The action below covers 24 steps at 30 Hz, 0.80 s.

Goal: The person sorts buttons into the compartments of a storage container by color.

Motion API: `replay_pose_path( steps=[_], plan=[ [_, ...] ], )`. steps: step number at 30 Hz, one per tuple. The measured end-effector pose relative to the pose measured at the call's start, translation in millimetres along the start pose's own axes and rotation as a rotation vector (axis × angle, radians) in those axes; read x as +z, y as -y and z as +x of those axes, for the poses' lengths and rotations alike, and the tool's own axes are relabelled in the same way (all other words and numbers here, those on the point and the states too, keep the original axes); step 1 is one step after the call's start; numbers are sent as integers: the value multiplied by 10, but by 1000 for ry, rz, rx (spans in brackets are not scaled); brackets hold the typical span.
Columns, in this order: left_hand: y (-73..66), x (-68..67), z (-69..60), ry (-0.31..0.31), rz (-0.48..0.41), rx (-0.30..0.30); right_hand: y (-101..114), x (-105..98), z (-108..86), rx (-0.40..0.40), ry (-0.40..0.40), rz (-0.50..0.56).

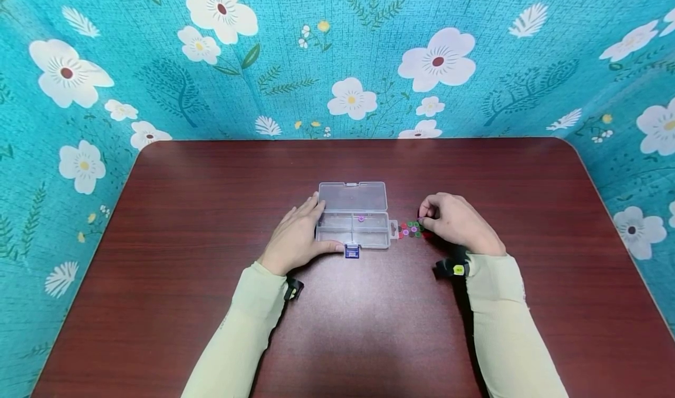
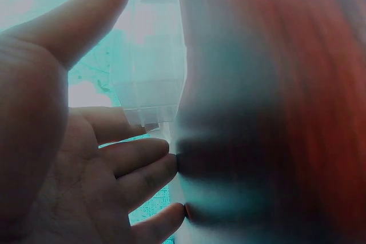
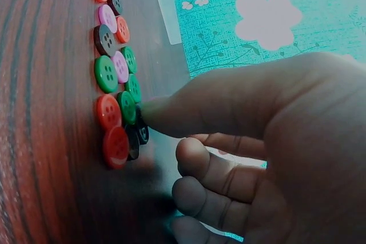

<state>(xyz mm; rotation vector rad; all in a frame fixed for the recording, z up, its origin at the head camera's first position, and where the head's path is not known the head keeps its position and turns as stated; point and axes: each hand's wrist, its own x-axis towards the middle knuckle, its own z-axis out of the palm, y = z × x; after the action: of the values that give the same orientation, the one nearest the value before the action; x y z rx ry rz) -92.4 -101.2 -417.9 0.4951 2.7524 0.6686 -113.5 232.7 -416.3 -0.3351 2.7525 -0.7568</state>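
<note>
Pale sleeves lie nearest the camera, running up from the lower edge of the head view, each with a dark wrist strap near the cuff; beyond them both hands are at work on a reddish-brown table. Left hand lies relaxed, fingers extended, grasping nothing; it rests against the left end of a clear plastic box, thumb along the near edge beside a blue label; the lid is open on the far side, and a lone purple button sits in the far right compartment, close to the divider. Right hand has its fingers curled, thumb and forefinger pinching a small purple piece at their tips; most of it is hidden, and whether it is clear of the table I cannot tell. Loose buttons in red, green, black and purple lie flat in a close cluster, just left of those fingertips and right of the hanging tab; the right wrist view shows the thumb tip right beside a green and a black one. Blue flowered cloth hangs behind the table.
</note>
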Motion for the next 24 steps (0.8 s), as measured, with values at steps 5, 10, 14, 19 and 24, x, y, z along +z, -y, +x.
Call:
replay_pose_path(
  steps=[5, 10, 14, 19, 24],
  plan=[
    [4, 8, 4, 1, 2, -4, 12, -8, -4, -4, -2, 1],
    [5, 16, 11, 0, 3, -6, 12, -8, 0, -15, -13, 3],
    [1, 13, 11, 2, 2, -7, 12, -7, -3, -23, -27, 8],
    [3, 16, 9, -1, 2, -7, 26, 1, -4, -22, -62, 19],
    [13, 28, 8, -5, 3, -5, 46, 5, 4, -23, -115, 19]
  ],
)
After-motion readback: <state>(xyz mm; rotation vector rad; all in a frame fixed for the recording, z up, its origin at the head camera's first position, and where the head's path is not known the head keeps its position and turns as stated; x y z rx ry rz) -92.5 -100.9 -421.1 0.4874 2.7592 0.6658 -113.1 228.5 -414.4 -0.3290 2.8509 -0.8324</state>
